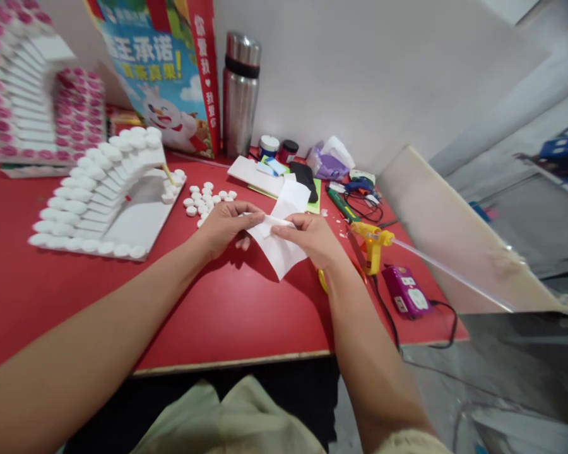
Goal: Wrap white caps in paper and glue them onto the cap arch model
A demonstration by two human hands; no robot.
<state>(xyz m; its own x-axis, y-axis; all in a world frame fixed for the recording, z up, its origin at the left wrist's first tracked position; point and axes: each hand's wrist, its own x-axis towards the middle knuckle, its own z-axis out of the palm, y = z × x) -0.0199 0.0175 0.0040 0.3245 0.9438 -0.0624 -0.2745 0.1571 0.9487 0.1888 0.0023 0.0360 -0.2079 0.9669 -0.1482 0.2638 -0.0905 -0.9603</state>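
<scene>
My left hand [231, 228] and my right hand [307, 234] meet in the middle of the view, above the red table. Between them is a sheet of white paper [284, 255], pinched by the fingers of both hands. It looks folded along the line between my thumbs, one part rising behind and another hanging toward me. Just beyond my left hand lie several small white rounded pieces [199, 198]. A white model staircase [118, 202] edged with white rounded pieces stands to the left. Partly behind my right wrist, a yellow object [322, 281] shows on the table.
A yellow glue gun [372, 243] with a long clear stick lies right of my right arm, near a purple power box [407, 293] with cords. Behind stand a steel flask [241, 94], a printed bag [170, 82] and a tissue pack [330, 161]. A pink-and-white model [21, 120] is far left.
</scene>
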